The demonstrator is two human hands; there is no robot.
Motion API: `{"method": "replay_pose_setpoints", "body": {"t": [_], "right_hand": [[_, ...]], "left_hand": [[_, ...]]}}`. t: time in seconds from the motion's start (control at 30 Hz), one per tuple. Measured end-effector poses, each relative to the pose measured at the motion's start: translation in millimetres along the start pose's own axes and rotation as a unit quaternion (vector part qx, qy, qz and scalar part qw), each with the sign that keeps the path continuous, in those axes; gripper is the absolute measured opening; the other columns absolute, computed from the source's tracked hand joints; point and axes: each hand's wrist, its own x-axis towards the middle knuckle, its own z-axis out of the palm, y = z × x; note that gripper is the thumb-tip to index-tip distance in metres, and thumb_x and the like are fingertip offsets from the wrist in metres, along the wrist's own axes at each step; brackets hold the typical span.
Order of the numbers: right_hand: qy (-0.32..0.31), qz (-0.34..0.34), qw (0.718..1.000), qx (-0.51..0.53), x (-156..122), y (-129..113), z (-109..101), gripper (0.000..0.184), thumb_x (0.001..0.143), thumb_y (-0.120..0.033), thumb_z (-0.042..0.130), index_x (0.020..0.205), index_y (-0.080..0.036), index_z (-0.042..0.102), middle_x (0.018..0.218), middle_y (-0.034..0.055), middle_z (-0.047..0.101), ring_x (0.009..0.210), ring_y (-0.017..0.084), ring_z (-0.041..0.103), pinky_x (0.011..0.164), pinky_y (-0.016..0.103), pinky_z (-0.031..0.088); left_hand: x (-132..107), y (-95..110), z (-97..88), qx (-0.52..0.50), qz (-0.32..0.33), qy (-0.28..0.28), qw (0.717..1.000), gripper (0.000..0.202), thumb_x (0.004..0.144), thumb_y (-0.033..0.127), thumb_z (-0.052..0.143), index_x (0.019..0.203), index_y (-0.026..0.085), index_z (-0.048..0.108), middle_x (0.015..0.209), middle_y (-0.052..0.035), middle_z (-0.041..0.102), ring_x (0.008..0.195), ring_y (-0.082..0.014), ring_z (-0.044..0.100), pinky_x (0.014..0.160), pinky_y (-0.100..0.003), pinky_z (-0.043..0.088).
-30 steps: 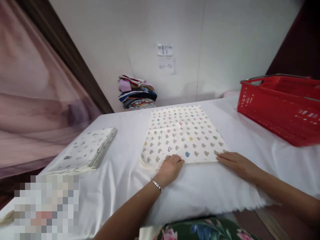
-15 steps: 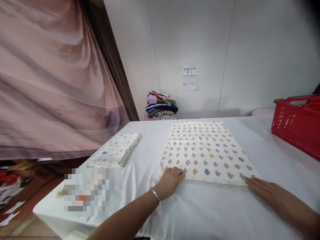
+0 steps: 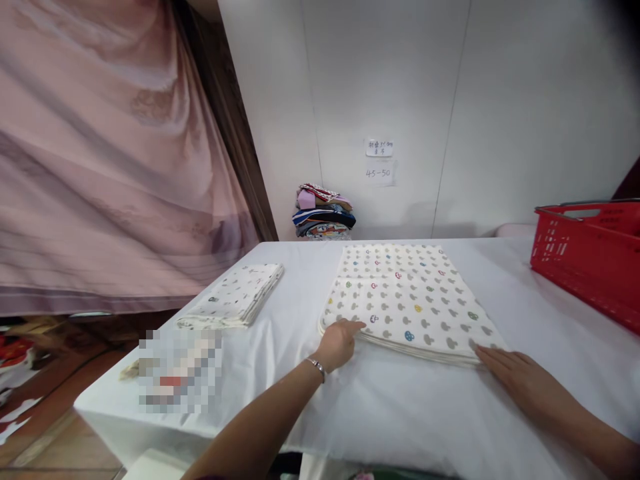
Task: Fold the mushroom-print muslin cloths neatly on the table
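A folded white cloth with grey and coloured mushroom prints lies flat on the white-covered table, its stacked layers showing along the near edge. At its near left corner is my left hand, which wears a silver bracelet. The index finger stretches over the top, and the other fingers curl at the cloth's edge, their tips hidden. My right hand rests flat with fingers extended, its fingertips touching the near right corner.
Another folded white printed cloth lies on the left of the table, with a blurred-out patch in front of it. A red plastic basket stands at the right. Piled fabrics sit against the back wall, below paper signs.
My left hand's fingers have curled in, leaving the index finger stretched out. The cloth's near edge now shows more of its layers. My right hand stays at the right corner; the view has shifted slightly.
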Motion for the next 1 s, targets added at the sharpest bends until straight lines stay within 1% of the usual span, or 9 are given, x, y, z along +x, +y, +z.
{"method": "replay_pose_setpoints", "body": {"t": [0.07, 0.17, 0.23, 0.33, 0.57, 0.67, 0.77, 0.87, 1.0], "right_hand": [[0.022, -0.002, 1.000, -0.010, 3.6, -4.5, -2.4, 0.050, 0.081, -0.016, 0.035, 0.128, -0.024, 0.052, 0.128, 0.0036, 0.053, 0.111, 0.026, 0.055, 0.088, 0.044, 0.048], [0.042, -0.002, 0.999, -0.017, 8.7, -8.7, -4.7, 0.049, 0.080, -0.016, 0.037, 0.125, -0.021, 0.054, 0.125, 0.0059, 0.056, 0.107, 0.025, 0.058, 0.086, 0.042, 0.050], [0.045, -0.004, 0.999, -0.012, 10.7, -9.7, -5.5, 0.049, 0.079, -0.016, 0.037, 0.124, -0.021, 0.056, 0.125, 0.0057, 0.056, 0.105, 0.025, 0.059, 0.085, 0.041, 0.052], [0.049, 0.011, 0.999, 0.012, 8.4, -7.7, -4.3, 0.048, 0.080, -0.020, 0.038, 0.124, -0.025, 0.056, 0.124, 0.0037, 0.057, 0.106, 0.026, 0.058, 0.086, 0.041, 0.052], [0.054, 0.041, 0.994, 0.082, -23.2, 23.1, 29.4, 0.054, 0.083, -0.031, 0.040, 0.135, -0.044, 0.034, 0.133, -0.0069, 0.045, 0.113, 0.029, 0.053, 0.092, 0.045, 0.049], [0.054, 0.031, 0.993, 0.096, -31.2, 35.7, 38.0, 0.053, 0.082, -0.031, 0.039, 0.134, -0.046, 0.034, 0.132, -0.0084, 0.046, 0.113, 0.029, 0.052, 0.090, 0.044, 0.051], [0.025, 0.038, 0.995, 0.089, -30.7, 35.1, 32.4, 0.050, 0.084, -0.033, 0.039, 0.132, -0.045, 0.037, 0.132, -0.0092, 0.046, 0.115, 0.027, 0.050, 0.092, 0.041, 0.050], [-0.003, 0.068, 0.995, 0.072, -26.4, 24.0, 23.3, 0.048, 0.084, -0.036, 0.038, 0.132, -0.043, 0.040, 0.134, -0.0086, 0.044, 0.116, 0.027, 0.049, 0.094, 0.041, 0.048], [-0.009, 0.104, 0.993, 0.064, -20.5, 14.7, 17.1, 0.046, 0.084, -0.037, 0.035, 0.129, -0.038, 0.048, 0.131, -0.0056, 0.048, 0.116, 0.027, 0.050, 0.095, 0.044, 0.047]], "left_hand": [[-0.3, -0.7, 1.0, -0.003, 0.000, 0.004, 1.000, 0.057, 0.065, -0.002, 0.042, 0.114, 0.022, 0.058, 0.103, -0.0037, 0.065, 0.094, -0.0170, 0.057, 0.083, -0.032, 0.048], [-5.5, -2.5, 3.0, 0.016, 0.035, -0.007, 0.999, 0.051, 0.065, -0.002, 0.044, 0.108, 0.020, 0.060, 0.104, -0.0048, 0.064, 0.097, -0.0180, 0.055, 0.084, -0.033, 0.046], [-10.4, -4.6, 3.4, 0.039, 0.059, -0.016, 0.997, 0.048, 0.066, -0.002, 0.045, 0.106, 0.020, 0.060, 0.106, -0.0058, 0.062, 0.099, -0.0191, 0.053, 0.084, -0.034, 0.044], [-16.6, -9.0, 2.4, 0.063, 0.060, -0.009, 0.996, 0.044, 0.070, -0.002, 0.044, 0.106, 0.020, 0.059, 0.108, -0.0063, 0.060, 0.099, -0.0199, 0.051, 0.082, -0.035, 0.043], [-21.7, -20.3, -2.3, 0.048, 0.044, -0.015, 0.998, 0.041, 0.075, 0.001, 0.044, 0.108, 0.021, 0.058, 0.106, -0.0060, 0.060, 0.097, -0.0198, 0.051, 0.083, -0.036, 0.041], [-22.8, -26.8, -2.9, 0.040, 0.044, -0.007, 0.998, 0.043, 0.075, 0.000, 0.043, 0.110, 0.022, 0.057, 0.106, -0.0053, 0.060, 0.098, -0.0200, 0.051, 0.084, -0.037, 0.041], [-23.4, -31.9, -1.9, 0.031, 0.046, 0.012, 0.998, 0.045, 0.074, -0.001, 0.042, 0.110, 0.022, 0.057, 0.105, -0.0049, 0.060, 0.097, -0.0196, 0.051, 0.084, -0.037, 0.041], [-22.9, -35.0, 0.1, 0.023, 0.050, 0.026, 0.998, 0.046, 0.073, -0.001, 0.042, 0.109, 0.023, 0.058, 0.103, -0.0049, 0.061, 0.095, -0.0193, 0.051, 0.083, -0.037, 0.042], [-20.8, -38.4, -0.1, 0.023, 0.038, 0.037, 0.998, 0.044, 0.073, -0.002, 0.042, 0.104, 0.023, 0.060, 0.100, -0.0043, 0.061, 0.093, -0.0186, 0.052, 0.083, -0.036, 0.042]]}}
